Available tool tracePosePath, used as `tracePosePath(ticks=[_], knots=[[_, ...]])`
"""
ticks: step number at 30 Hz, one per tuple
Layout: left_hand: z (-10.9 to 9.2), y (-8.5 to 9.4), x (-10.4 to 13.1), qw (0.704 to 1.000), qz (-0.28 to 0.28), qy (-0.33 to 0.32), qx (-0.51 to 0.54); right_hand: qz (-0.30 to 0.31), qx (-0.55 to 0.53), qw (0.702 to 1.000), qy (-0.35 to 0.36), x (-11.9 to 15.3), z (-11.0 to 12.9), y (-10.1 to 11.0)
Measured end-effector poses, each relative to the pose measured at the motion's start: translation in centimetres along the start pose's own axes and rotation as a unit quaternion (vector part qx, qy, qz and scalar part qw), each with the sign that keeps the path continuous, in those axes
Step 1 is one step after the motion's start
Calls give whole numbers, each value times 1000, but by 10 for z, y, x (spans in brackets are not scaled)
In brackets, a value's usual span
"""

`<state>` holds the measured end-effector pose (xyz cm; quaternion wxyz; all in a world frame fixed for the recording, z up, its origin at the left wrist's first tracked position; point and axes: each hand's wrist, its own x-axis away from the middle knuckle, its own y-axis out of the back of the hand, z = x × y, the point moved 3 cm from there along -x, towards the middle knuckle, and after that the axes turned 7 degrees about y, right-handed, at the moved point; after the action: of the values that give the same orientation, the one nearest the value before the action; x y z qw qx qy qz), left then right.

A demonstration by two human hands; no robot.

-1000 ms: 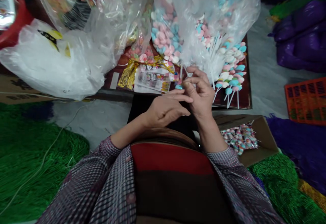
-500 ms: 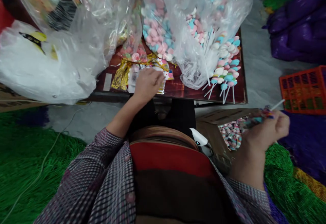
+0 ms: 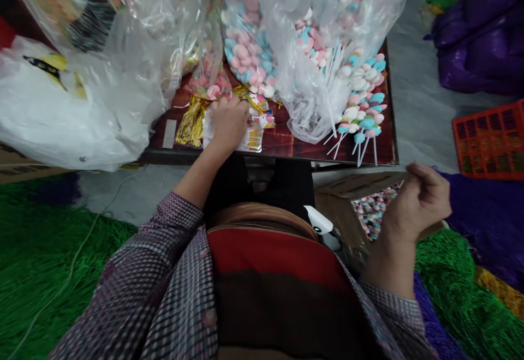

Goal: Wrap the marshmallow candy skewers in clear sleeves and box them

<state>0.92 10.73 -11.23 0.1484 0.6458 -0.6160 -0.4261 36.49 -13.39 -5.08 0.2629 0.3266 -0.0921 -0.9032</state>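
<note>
On the counter [image 3: 282,144], near edge: printed packets [image 3: 254,141] lie directly under the left hand [image 3: 228,123]; fingers bunched, can't tell if pinching one. Gold ties [image 3: 189,125] just left. Right hand [image 3: 421,202] well apart, by the carton [image 3: 339,213] of multicoloured pieces [image 3: 370,213], fingers curled, contents unclear. Marshmallow sticks [image 3: 366,103] on counter, between both hands left-to-right.

the light was dim and cool, with pale glare on the clear plastic bags [image 3: 167,16] and a faint sheen across the dark red tabletop [image 3: 282,144]. deep shadow filled the space beneath its front edge. the right hand [image 3: 421,199] looked slightly blurred, print on the wrappers [image 3: 254,141] was too soft to read, and green strands [image 3: 45,273] smeared and stretched toward the left border.
</note>
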Motion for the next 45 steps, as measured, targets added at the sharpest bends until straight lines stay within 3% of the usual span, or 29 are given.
tracePosePath(ticks=[3,8,11,15,18,21,25,34,40,43,45], knots=[[2,2,0,999,-16,-14,32,-6,-50,993,107,9,39,-34],[3,8,0,997,51,-1,62,195,-103,970,103,21,79,-97],[1,4,-1,993,92,-3,67,271,-122,950,98,21,89,-145],[-11,1,1,991,105,-37,76,336,-141,927,88,22,90,-213],[-19,7,5,987,107,-56,102,354,-132,923,68,26,85,-240],[-21,15,8,984,121,-55,119,347,-134,928,27,29,80,-242],[-22,24,5,975,150,-38,159,344,-143,928,1,32,82,-229],[-48,50,7,951,205,7,230,357,-221,907,-31,39,86,-215],[-61,52,19,929,226,88,278,291,-238,923,-84,33,92,-196],[-68,51,24,927,219,117,282,269,-216,936,-71,31,102,-185],[-72,49,27,910,235,147,308,255,-210,942,-58,29,105,-179]])
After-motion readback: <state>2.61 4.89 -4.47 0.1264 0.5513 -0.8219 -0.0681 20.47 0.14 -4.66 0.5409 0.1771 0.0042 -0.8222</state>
